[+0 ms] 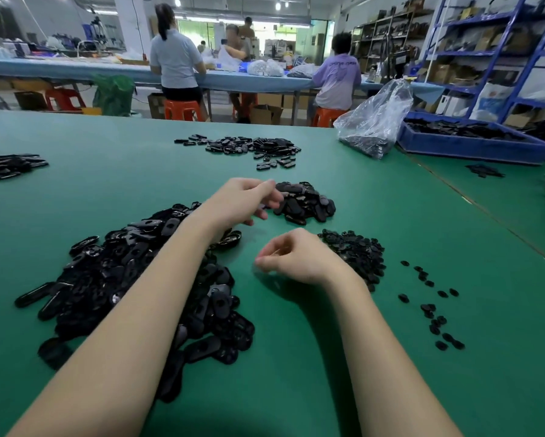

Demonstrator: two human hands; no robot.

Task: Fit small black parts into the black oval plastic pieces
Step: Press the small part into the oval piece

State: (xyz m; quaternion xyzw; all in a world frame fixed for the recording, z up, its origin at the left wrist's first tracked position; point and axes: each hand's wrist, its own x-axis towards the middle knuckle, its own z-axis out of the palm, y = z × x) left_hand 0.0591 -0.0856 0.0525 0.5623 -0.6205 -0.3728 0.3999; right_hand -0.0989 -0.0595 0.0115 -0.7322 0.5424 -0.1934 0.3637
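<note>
At the far left edge of the green bench lies a small heap of black oval pieces. Nearer the person, a large pile of black oval plastic pieces spreads across the left half, and the left forearm crosses above it. The left hand reaches forward past this pile toward a compact mound of oval pieces just beyond its fingertips; its fingers are curled downward, and something dark shows at their tips, but motion blur hides whether they pinch a piece. Farther back, another scatter of oval pieces lies near the middle of the bench.

The right hand hovers low over bare green surface, fingers loosely curled toward the thumb; the tips are blurred and I cannot tell whether they hold anything. Just to its right sits a heap of small black parts, with loose small parts strewn farther right.

At the back right stand a crumpled clear plastic bag with dark parts inside and a blue tray filled with black pieces.
</note>
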